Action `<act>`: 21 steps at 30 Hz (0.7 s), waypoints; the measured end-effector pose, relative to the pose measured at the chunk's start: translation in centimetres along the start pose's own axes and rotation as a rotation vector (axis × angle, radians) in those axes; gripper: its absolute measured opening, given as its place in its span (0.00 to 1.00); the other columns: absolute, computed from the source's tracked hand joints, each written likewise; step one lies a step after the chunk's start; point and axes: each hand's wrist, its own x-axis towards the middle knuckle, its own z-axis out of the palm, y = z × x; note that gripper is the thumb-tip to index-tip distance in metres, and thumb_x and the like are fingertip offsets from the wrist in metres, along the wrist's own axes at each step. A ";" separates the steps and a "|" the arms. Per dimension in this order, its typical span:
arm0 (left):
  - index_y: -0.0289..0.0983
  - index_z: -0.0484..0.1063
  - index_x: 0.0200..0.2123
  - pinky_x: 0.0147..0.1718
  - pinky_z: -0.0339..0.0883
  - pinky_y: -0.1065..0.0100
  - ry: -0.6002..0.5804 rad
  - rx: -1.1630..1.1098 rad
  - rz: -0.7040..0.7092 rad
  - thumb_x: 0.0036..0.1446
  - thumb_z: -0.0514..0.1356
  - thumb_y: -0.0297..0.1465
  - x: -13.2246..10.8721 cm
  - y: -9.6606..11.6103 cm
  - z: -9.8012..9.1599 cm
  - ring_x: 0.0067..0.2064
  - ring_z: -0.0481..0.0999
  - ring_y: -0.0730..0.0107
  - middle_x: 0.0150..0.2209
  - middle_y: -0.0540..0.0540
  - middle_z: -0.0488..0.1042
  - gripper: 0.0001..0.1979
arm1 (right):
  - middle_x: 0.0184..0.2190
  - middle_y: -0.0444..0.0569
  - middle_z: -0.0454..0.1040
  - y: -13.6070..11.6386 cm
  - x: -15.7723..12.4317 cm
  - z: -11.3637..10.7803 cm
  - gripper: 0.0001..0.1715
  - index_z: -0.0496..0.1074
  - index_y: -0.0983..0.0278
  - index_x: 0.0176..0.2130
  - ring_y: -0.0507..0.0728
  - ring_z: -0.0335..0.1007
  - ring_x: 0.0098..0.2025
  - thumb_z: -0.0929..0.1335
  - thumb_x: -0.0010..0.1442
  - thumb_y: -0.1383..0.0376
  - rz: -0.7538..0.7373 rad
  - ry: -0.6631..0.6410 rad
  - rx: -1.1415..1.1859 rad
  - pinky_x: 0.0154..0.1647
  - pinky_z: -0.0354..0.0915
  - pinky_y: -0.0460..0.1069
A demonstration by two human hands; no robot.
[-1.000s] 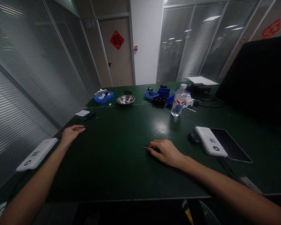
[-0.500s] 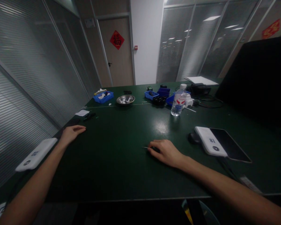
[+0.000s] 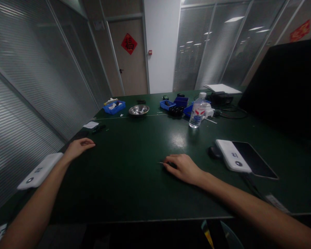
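At the left of the green table [image 3: 129,180], my left hand [image 3: 79,148] rests low over the surface with thumb and fingertips pinched together. Whatever the pinch holds, if anything, is too small to make out. Right of centre, my right hand [image 3: 182,167] is closed round a thin tool with a slim, pale metal tip [image 3: 160,163] pointing left. The fingers cover most of the tool, so its kind stays hidden. Dark small items [image 3: 99,129] and a white paper [image 3: 91,125] lie just beyond my left hand.
A water bottle [image 3: 197,111] stands beyond my right hand. Farther back are a metal bowl [image 3: 139,110], a blue basket [image 3: 114,108] with bits in it, and several blue trays [image 3: 181,101]. White power banks [image 3: 232,156], a phone [image 3: 254,159] and a black monitor [image 3: 287,90] flank the workspace.
My left fingers have shifted very slightly in their pinch. My right hand and the tool have stayed practically in place.
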 end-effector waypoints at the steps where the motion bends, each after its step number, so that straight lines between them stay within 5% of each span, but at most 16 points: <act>1: 0.39 0.79 0.41 0.38 0.71 0.64 -0.029 -0.022 0.007 0.41 0.68 0.57 0.0 0.0 -0.1 0.40 0.80 0.58 0.40 0.43 0.82 0.31 | 0.37 0.48 0.76 0.0 0.0 0.0 0.16 0.77 0.61 0.47 0.54 0.71 0.34 0.62 0.73 0.58 -0.001 0.003 0.001 0.35 0.61 0.48; 8: 0.40 0.77 0.41 0.45 0.71 0.61 -0.160 -0.110 0.097 0.44 0.67 0.55 -0.2 0.3 -0.4 0.44 0.79 0.58 0.42 0.45 0.79 0.28 | 0.37 0.48 0.76 -0.1 -0.1 -0.1 0.16 0.77 0.62 0.46 0.53 0.71 0.34 0.62 0.73 0.58 -0.001 0.004 0.007 0.35 0.61 0.47; 21: 0.40 0.71 0.38 0.37 0.66 0.67 -0.281 -0.076 0.173 0.52 0.62 0.51 -0.7 0.5 -0.7 0.36 0.72 0.65 0.34 0.50 0.71 0.21 | 0.36 0.46 0.75 0.1 0.0 0.1 0.15 0.76 0.61 0.46 0.53 0.71 0.34 0.62 0.73 0.58 -0.012 0.005 0.001 0.35 0.60 0.47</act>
